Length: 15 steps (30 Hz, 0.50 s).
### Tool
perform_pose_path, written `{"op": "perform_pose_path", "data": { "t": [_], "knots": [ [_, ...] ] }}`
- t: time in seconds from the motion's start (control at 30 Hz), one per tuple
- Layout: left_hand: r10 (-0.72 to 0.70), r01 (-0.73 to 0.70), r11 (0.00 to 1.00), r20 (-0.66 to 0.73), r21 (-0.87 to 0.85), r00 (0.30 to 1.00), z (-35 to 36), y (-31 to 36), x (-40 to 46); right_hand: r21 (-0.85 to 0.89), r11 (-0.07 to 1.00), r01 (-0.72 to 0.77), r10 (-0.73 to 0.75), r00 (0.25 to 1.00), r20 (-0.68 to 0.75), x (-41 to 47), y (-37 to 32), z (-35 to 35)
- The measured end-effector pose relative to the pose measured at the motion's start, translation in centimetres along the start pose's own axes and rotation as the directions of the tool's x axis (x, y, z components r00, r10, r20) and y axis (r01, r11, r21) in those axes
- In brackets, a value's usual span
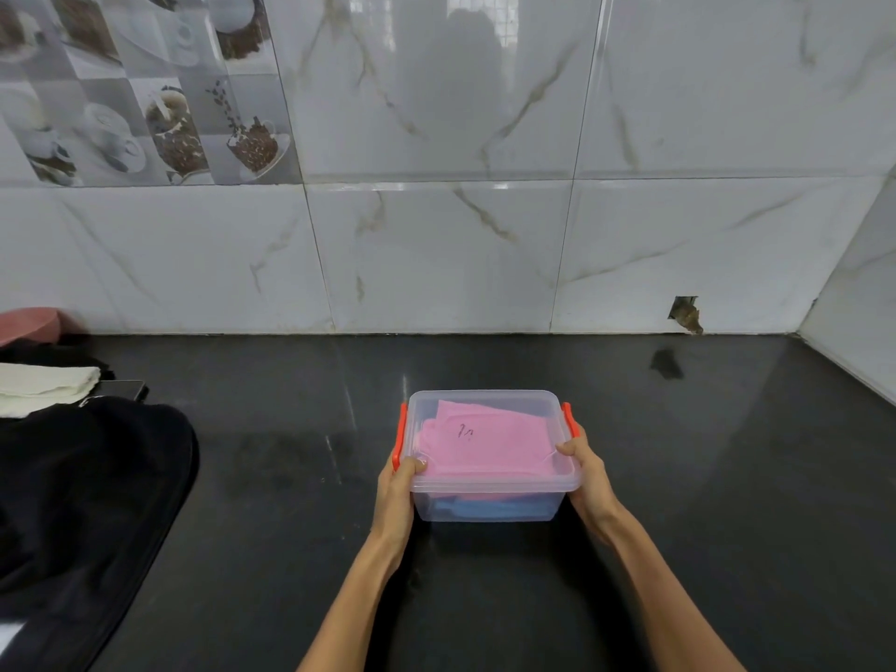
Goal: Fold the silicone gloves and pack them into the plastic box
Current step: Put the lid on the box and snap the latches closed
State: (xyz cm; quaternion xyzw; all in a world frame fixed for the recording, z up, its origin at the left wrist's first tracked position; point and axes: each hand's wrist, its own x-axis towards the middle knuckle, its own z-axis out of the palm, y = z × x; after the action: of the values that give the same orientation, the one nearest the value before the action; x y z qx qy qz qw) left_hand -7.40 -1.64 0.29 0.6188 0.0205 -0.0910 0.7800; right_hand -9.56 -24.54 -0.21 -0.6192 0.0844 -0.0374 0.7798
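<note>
- We found the plastic box (489,453) in the lower middle of the frame, resting on the dark glossy counter (679,477), with its clear lid on top.
- Our left hand (400,482) clasped the box's near left corner, thumb over the lid edge, just below the orange latch (400,436) on that side.
- Our right hand (584,470) clasped the near right corner the same way, thumb on the lid, just below the right orange latch (568,419).
- So the hands stood apart, one at each short end, both closed on the box; the box lay directly between them with its long axis running left to right across the picture, neither hand clearly nearer.
- We judged that any coming move, snapping the latches or shifting the box, turned on this: each latch sat just beyond its own thumb, toward the top of the frame.
- Through the translucent, slightly frosted walls we saw a pink silicone glove (480,448) lying flat on top, with a small dark mark on it, and something blue (489,507) beneath it, probably another folded glove.
- The box was rounded at the corners, smooth and rigid in look; the gloves looked matte and pliant.
- At the left edge of the frame lay dark fabric (82,502) and a folded white cloth (43,383), well apart from the box.
- The packing looked essentially done.
</note>
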Motion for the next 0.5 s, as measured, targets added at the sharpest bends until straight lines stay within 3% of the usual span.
{"op": "perform_pose_path", "data": {
  "t": [0.07, 0.13, 0.23, 0.27, 0.33, 0.4, 0.5],
  "knots": [
    [0.021, -0.018, 0.999, -0.061, 0.049, 0.998, -0.2, 0.0, 0.1, -0.004, 1.000, -0.008, 0.008, 1.000, 0.026, -0.1, -0.3, -0.1],
    [0.019, -0.005, 0.998, -0.210, 0.069, 0.977, -0.2, 0.2, 0.2, -0.033, 0.999, -0.007, 0.009, 0.999, 0.036, -0.5, -0.2, -0.1],
    [0.094, -0.007, 0.988, -0.568, 0.152, 0.818, -0.2, 0.9, 0.7, -0.178, 0.984, 0.031, -0.019, 0.997, 0.070, -1.3, -0.4, 0.5],
    [0.141, -0.034, 0.983, -0.628, 0.180, 0.765, -0.1, 1.4, 0.7, -0.250, 0.968, 0.036, -0.010, 0.995, 0.101, -1.6, -0.6, 0.7],
    [0.185, -0.062, 0.975, -0.617, 0.215, 0.765, 0.4, 2.0, 0.7, -0.393, 0.919, 0.044, 0.012, 0.990, 0.138, -2.2, -0.8, 1.2],
    [0.178, -0.065, 0.971, -0.519, 0.228, 0.836, 1.1, 2.0, 0.4, -0.501, 0.863, 0.063, -0.002, 0.993, 0.122, -2.6, -0.9, 1.7],
    [0.120, -0.089, 0.990, -0.309, 0.113, 0.943, 2.0, 1.0, -0.1, -0.623, 0.775, 0.106, -0.012, 0.988, 0.153, -3.1, -0.7, 2.4]
  ]
}}
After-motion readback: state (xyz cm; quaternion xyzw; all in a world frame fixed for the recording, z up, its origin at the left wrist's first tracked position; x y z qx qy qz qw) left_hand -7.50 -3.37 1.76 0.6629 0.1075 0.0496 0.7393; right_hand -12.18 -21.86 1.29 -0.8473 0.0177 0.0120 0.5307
